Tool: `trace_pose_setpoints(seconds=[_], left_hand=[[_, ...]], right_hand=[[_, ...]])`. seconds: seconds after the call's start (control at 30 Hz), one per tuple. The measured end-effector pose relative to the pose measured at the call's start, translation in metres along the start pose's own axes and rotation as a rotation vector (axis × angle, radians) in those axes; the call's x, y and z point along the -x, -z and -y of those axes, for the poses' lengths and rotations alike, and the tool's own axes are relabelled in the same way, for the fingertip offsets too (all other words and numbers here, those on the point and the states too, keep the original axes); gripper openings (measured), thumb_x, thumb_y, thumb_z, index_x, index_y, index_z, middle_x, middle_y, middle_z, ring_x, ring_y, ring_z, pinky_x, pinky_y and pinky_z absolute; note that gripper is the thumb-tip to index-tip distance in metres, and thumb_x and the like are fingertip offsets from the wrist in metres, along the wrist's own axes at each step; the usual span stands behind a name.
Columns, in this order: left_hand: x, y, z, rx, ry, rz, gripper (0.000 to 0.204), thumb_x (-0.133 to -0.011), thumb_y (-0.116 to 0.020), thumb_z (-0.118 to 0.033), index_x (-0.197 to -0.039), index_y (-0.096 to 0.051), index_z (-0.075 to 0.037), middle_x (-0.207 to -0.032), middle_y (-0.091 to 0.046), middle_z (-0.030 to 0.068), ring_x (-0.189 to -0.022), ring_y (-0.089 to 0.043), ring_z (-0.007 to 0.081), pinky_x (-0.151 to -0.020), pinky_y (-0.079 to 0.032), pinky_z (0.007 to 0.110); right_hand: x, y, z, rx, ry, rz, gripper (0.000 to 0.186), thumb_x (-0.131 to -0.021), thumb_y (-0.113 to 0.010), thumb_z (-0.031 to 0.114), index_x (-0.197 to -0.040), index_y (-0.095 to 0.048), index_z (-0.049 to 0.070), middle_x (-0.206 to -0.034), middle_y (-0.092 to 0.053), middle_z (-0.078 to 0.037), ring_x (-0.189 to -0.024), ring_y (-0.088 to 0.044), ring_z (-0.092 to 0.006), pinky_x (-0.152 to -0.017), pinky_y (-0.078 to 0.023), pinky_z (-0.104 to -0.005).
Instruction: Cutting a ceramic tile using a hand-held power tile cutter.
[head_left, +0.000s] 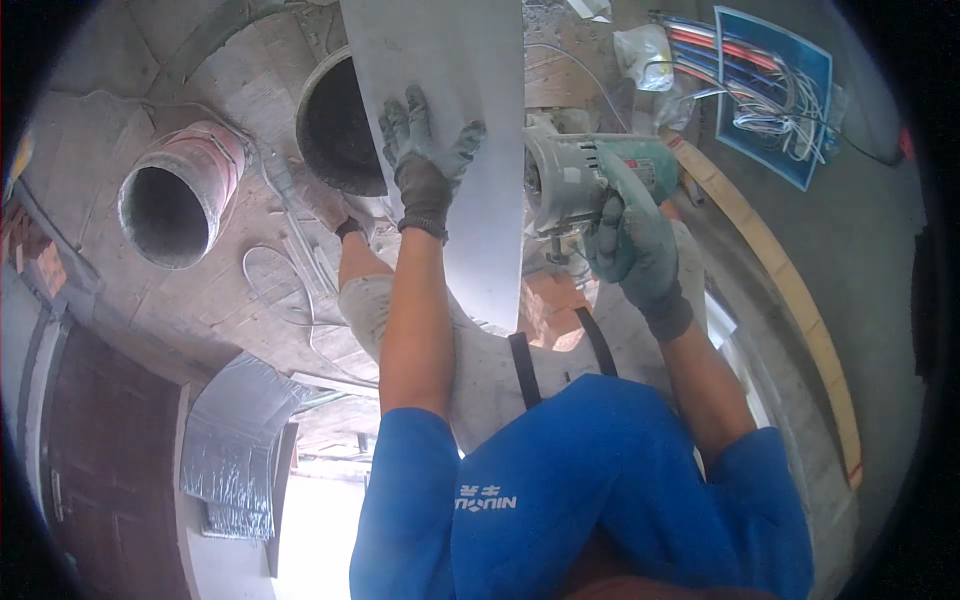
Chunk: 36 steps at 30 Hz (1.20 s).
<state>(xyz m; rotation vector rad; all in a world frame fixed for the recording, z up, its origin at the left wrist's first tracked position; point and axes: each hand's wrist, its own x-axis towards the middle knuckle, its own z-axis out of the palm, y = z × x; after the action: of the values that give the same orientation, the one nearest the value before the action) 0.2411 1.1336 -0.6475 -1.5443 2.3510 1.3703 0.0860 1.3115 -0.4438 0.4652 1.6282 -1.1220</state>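
Head view: gloved left hand (428,150) flat on smooth grey tile (470,60).

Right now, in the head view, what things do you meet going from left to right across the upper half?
Red bucket → black bucket → left hand flat on the grey tile → green angle grinder gripped by the right hand → blue box of wires.

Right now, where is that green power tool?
In the head view the green power tool sits right of centre, gripped by the gloved right hand, its front against the right edge of the grey tile that the left hand presses.
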Motion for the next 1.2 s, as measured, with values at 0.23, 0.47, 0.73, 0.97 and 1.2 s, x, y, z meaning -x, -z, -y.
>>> trace_pose_setpoints(seconds=[0.23, 0.47, 0.73, 0.97, 1.2], left_hand=[[0.0, -0.001, 0.0, 0.027, -0.013, -0.008, 0.108, -0.078, -0.074, -0.067, -0.159, -0.033, -0.008, -0.16, -0.029, 0.0337, -0.149, -0.024, 0.0505, -0.122, -0.02, 0.054], [0.0, -0.004, 0.001, 0.021, 0.007, 0.004, 0.109, -0.078, -0.073, -0.067, -0.16, -0.031, -0.008, -0.16, -0.029, 0.0337, -0.149, -0.024, 0.0508, -0.123, -0.02, 0.054], [0.0, -0.004, 0.003, 0.005, -0.012, 0.008, 0.11, -0.079, -0.071, -0.068, -0.16, -0.029, -0.008, -0.16, -0.028, 0.034, -0.15, -0.023, 0.0504, -0.123, -0.02, 0.054], [0.002, 0.002, 0.0, 0.053, -0.014, 0.002, 0.11, -0.079, -0.07, -0.071, -0.16, -0.032, -0.007, -0.159, -0.029, 0.0347, -0.149, -0.024, 0.0516, -0.122, -0.02, 0.055], [0.001, 0.001, -0.001, 0.009, -0.025, -0.01, 0.11, -0.078, -0.071, -0.071, -0.159, -0.033, -0.007, -0.158, -0.03, 0.0356, -0.148, -0.025, 0.0524, -0.122, -0.02, 0.055]], right_hand=[[-0.003, 0.021, -0.012, -0.18, 0.153, 0.341, 0.05, -0.103, -0.06, 0.022, -0.147, -0.045, 0.004, -0.128, -0.064, -0.005, -0.105, -0.067, -0.0096, -0.088, -0.056, -0.024], [0.009, 0.009, -0.012, -0.178, 0.133, 0.209, 0.055, -0.102, -0.065, 0.028, -0.148, -0.045, 0.006, -0.124, -0.065, -0.002, -0.099, -0.067, -0.0061, -0.078, -0.056, -0.0186], [0.012, 0.01, -0.018, 0.007, 0.163, 0.217, 0.056, -0.105, -0.058, 0.037, -0.149, -0.045, 0.006, -0.121, -0.065, 0.001, -0.087, -0.061, -0.0033, -0.072, -0.05, -0.0158], [0.005, 0.006, -0.008, -0.074, 0.22, 0.231, 0.044, -0.105, -0.058, 0.032, -0.142, -0.052, 0.009, -0.115, -0.068, 0.002, -0.085, -0.063, -0.0056, -0.075, -0.053, -0.0218], [-0.035, 0.009, 0.024, 0.383, 0.378, 0.103, 0.033, -0.106, -0.055, 0.031, -0.131, -0.059, 0.01, -0.105, -0.07, 0.002, -0.081, -0.064, -0.0106, -0.084, -0.055, -0.0322]])
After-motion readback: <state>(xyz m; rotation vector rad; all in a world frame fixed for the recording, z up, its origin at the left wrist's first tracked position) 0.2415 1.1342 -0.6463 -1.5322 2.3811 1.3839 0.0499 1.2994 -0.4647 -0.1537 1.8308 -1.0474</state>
